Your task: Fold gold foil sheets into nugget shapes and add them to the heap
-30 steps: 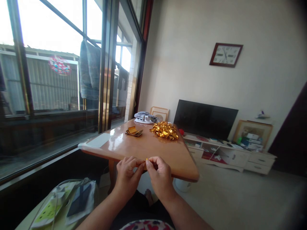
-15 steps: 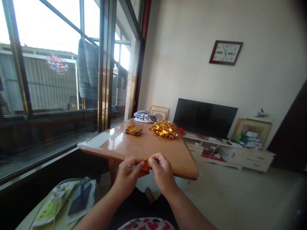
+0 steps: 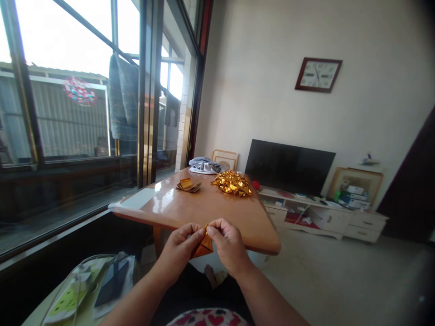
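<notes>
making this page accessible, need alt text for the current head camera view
Two hands pinch a folded gold sheet before a brown table that holds a heap of shiny gold pieces and a small gold-brown stack. A television stands beyond.

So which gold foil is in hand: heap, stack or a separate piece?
A separate piece: the single folded gold piece, pinched by left hand and right hand. The heap and flatter stack both lie on the table.

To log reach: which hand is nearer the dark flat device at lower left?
Left. The left hand is forward and to the right of the dark flat device; the right hand is also forward, but farther right.
</notes>
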{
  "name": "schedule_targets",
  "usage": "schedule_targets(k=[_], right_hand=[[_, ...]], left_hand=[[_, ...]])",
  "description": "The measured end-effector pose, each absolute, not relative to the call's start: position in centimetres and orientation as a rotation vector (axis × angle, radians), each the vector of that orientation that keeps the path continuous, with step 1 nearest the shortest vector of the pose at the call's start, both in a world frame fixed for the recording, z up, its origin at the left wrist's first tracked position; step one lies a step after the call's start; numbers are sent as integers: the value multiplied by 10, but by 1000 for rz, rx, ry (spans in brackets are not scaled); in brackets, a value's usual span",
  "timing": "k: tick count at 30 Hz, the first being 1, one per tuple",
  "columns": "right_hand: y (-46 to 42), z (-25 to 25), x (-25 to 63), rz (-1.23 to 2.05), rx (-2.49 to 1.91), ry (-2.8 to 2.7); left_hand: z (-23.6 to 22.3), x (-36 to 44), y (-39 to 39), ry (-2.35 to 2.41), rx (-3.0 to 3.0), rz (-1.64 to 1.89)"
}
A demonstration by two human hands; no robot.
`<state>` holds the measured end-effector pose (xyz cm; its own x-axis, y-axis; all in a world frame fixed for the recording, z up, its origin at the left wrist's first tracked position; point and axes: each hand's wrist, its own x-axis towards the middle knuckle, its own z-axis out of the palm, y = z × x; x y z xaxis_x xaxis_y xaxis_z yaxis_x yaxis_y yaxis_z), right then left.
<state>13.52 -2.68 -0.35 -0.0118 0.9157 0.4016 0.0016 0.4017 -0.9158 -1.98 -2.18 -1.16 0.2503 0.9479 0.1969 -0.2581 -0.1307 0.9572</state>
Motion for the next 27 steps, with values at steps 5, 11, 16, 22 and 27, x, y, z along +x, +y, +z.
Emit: schedule_targets(k=[5, 11, 16, 22, 27], right_hand=[[-26, -3, 138, 1081, -904, -1304], [-29, 5, 139, 1034, -875, -1382], [-27, 0, 140, 1068, -918, -1318], [-25, -1, 144, 1177, -892, -1317], [-27, 3, 147, 1029, -936, -1456]], left_hand=[[-10, -19, -23, 660, 1248, 1183], [-14, -19, -19, 707, 1308, 1217], [-16, -20, -18, 726, 1356, 1165], [-17, -22, -18, 720, 1364, 1148], [-17, -21, -16, 759, 1364, 1148]])
